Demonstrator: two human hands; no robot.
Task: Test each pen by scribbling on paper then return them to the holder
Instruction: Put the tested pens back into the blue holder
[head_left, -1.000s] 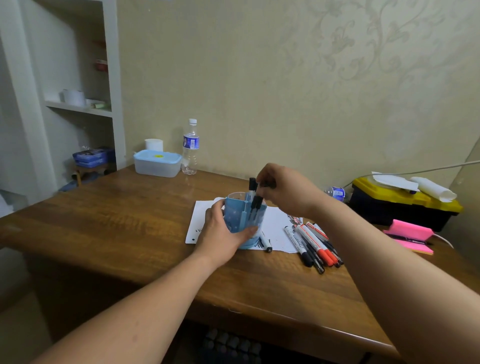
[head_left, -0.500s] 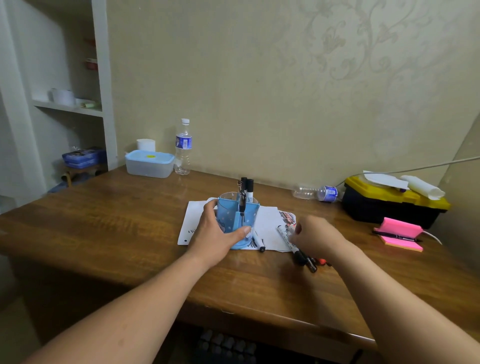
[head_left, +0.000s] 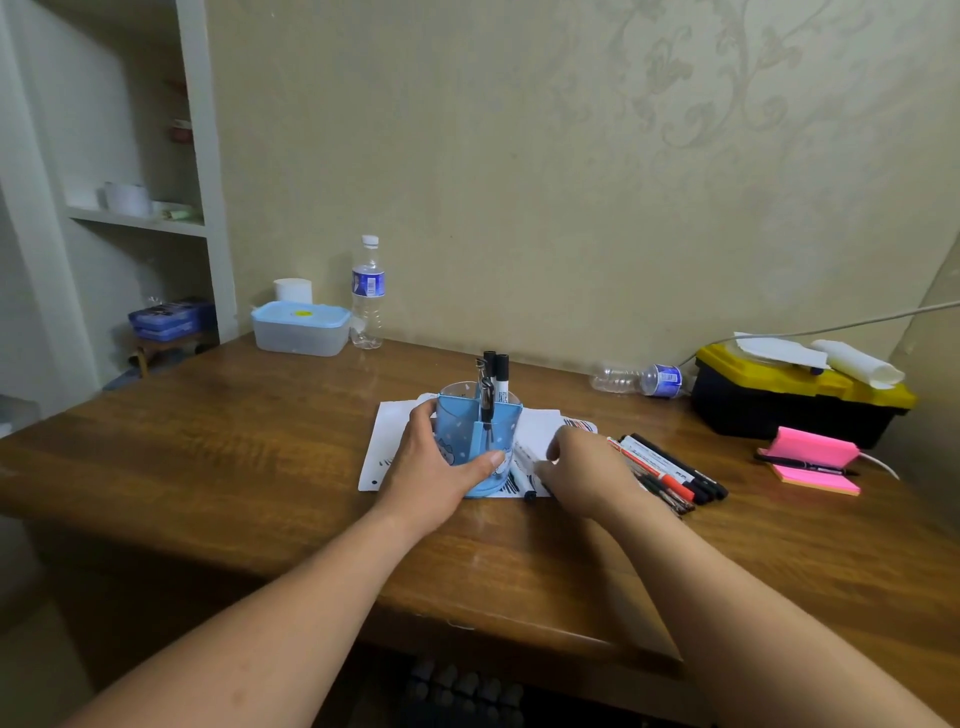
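My left hand (head_left: 431, 467) grips the blue pen holder (head_left: 460, 423), which stands on the white paper (head_left: 389, 431) at the table's middle. Two black-capped pens (head_left: 500, 375) stick up from the holder. My right hand (head_left: 587, 475) is low over the paper just right of the holder, its fingers reaching a white marker (head_left: 521, 461) that lies beside the holder. The fingertips are blurred and partly hidden. A pile of several loose pens (head_left: 672, 470), black and red, lies on the table right of that hand.
At the back left stand a water bottle (head_left: 368, 291) and a blue-lidded box (head_left: 300, 327). An empty bottle (head_left: 639, 379) lies by the wall. A black-and-yellow toolbox (head_left: 800, 408) and pink sticky notes (head_left: 810, 467) sit at the right.
My right hand left the pens in the holder, dropped to the loose pile, then shifted left to the marker beside the holder. My left hand stayed on the holder.
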